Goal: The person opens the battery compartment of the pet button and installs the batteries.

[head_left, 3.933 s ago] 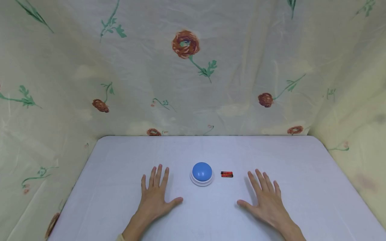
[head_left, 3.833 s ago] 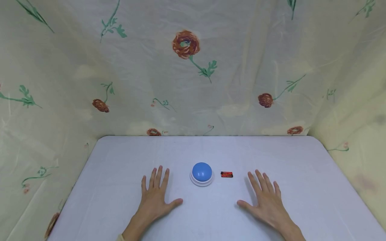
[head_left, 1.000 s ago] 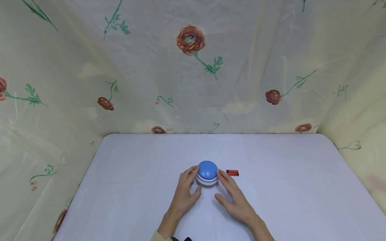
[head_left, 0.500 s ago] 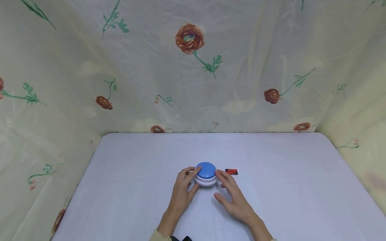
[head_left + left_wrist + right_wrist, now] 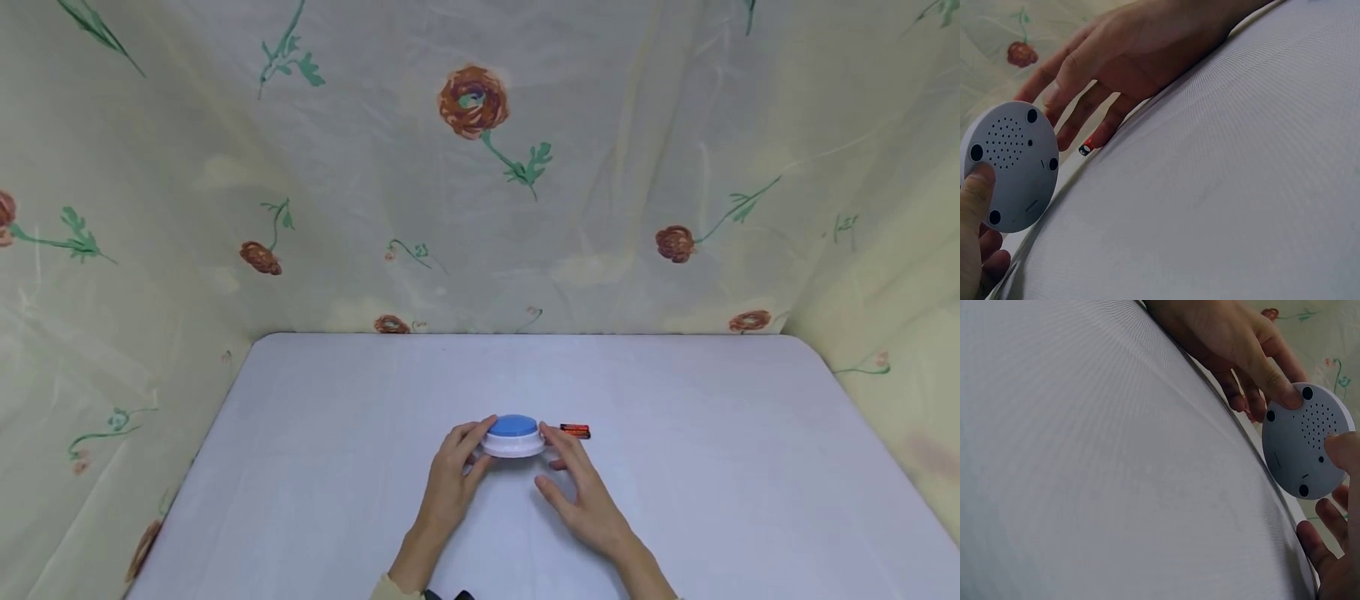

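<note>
A round push button with a blue dome and white base [image 5: 513,446] is tilted, its underside turned toward me. Holes, dark round feet and a small slot show on that underside [image 5: 1013,147] in the left wrist view. My left hand [image 5: 447,483] grips its left side, fingers at the dome's edge and thumb pressed on the underside. On the other side, my right hand [image 5: 588,504] touches the rim with its fingertips; its thumb stands apart from the base in the head view. Two red and black batteries [image 5: 575,431] lie just beyond the right fingers.
A white cloth covers the table [image 5: 337,400]. Flower-printed curtain cloth [image 5: 585,167] hangs behind the table and along both sides. A dark object [image 5: 463,595] shows at the bottom edge, by the left sleeve.
From lying flat on the table between spread hands, the button has come into my left hand's grip. Over the last second its near side has tipped up, bringing the underside toward me.
</note>
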A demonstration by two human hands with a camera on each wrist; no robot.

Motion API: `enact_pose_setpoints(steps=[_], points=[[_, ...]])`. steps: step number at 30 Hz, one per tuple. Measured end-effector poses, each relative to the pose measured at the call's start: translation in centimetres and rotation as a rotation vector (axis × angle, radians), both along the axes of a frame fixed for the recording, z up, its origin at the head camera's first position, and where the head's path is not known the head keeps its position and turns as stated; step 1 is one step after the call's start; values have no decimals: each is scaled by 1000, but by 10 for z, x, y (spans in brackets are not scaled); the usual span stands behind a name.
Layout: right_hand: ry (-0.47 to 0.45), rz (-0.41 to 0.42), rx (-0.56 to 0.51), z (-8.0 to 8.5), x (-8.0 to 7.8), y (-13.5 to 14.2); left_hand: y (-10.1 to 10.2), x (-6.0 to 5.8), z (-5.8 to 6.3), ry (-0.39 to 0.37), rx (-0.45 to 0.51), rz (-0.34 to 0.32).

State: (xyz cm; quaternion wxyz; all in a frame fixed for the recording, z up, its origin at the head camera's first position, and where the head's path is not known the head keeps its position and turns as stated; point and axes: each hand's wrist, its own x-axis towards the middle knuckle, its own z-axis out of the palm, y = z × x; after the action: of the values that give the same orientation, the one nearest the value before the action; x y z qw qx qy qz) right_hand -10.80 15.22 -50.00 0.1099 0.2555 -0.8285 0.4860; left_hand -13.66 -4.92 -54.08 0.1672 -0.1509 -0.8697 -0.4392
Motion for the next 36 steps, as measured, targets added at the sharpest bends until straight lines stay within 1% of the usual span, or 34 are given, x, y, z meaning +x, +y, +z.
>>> enact_pose_setpoints(steps=[3,6,10,13,18,23,29,34,36], points=[[-9,-11,-20,1,-2,0,0,0,0,11,0,-4],[-33,-27,-29,1,-5,0,1,0,1,2,-3,-8],[-35,-37,-37,-19,-18,4,-1,-1,1,-25,1,-20],[-32,-31,-51,-33,-25,6,-3,-2,0,-36,13,-50],[-39,-29,-65,-35,-26,5,-5,-3,-1,-32,47,-99],[-58,-52,-76,-37,-26,5,-6,-4,-3,-24,84,-134],[-82,-64,-87,-37,-25,6,-5,-5,-6,-65,92,-144],[-95,-85,-93,-38,-22,7,-5,-4,-5,-102,109,-148],[-96,-105,-95,-37,-21,7,-4,-3,-4,-116,121,-162]])
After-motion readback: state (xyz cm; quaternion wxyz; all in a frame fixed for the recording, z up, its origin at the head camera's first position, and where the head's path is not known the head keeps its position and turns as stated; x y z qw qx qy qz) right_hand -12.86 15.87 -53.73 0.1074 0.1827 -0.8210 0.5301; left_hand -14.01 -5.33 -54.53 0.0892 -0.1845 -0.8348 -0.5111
